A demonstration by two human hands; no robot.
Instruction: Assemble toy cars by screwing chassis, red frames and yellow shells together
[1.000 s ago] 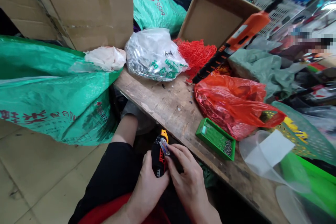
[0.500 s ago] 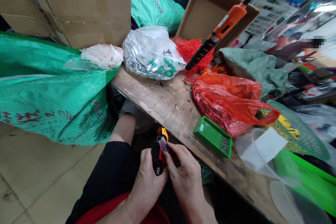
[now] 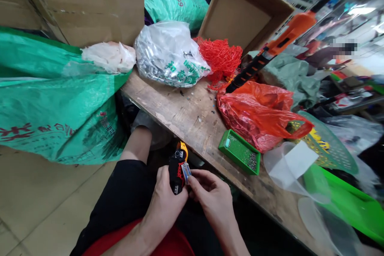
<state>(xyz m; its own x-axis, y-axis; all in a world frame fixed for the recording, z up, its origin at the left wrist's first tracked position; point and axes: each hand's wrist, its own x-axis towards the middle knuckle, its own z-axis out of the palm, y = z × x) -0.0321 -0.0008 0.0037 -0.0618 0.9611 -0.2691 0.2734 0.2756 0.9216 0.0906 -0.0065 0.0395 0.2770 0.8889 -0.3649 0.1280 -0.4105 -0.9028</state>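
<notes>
Above my lap, my left hand (image 3: 166,198) is closed around a black plastic toy part (image 3: 174,168) with an orange end and red detail along its side. I cannot make out exactly what the toy is. My right hand (image 3: 213,194) pinches a small silver-and-blue piece (image 3: 186,171) between thumb and forefinger. That piece lies against the right side of the black part, near the red detail. My right fingertips are close beside my left thumb. The remaining fingers of my right hand are curled under.
On the wooden table (image 3: 168,102) are a green basket (image 3: 237,154) with small screws, a red plastic bag (image 3: 255,116), a white bag (image 3: 168,56) and red netting (image 3: 220,58). An orange-black electric screwdriver (image 3: 276,48) hangs above. A green sack (image 3: 60,116) stands left. Someone is in the far background.
The silver-and-blue piece has moved lower along the black part's side, and my right fingertips have drawn slightly away from it. The view has shifted; the hanging screwdriver appears farther right.
</notes>
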